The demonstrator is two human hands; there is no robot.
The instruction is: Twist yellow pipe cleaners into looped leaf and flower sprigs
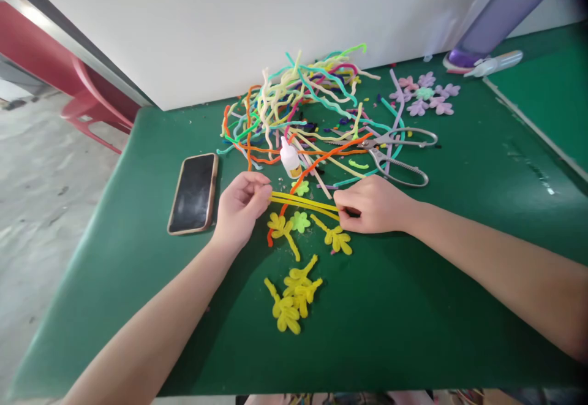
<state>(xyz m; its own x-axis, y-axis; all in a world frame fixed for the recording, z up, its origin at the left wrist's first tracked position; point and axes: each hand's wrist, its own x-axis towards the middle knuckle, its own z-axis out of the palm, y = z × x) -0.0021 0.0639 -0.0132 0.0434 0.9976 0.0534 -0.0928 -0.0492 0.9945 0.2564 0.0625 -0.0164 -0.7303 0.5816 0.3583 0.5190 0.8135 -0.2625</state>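
Observation:
Yellow pipe cleaners [304, 201] stretch side by side between my two hands, above the green tabletop. My left hand [243, 206] pinches their left end between thumb and fingers. At the right end, my right hand [370, 204] closes round them, its fingers curled in. Just below lie a yellow leaf-shaped piece [281, 227], a light green flower [301, 222] and another yellow leaf-shaped piece [337, 239]. Nearer to me several more yellow pieces [294, 298] overlap in a cluster. A white glue bottle [290, 158] is just beyond the pipe cleaners.
A tangled heap of coloured pipe cleaners [303, 95] lies by the white wall. Scissors [395, 151] rest at its right. A phone [193, 193] lies left of my left hand. Beyond are a lilac flower piece [425, 93], a purple bottle [500, 19] and a clear tube [498, 63].

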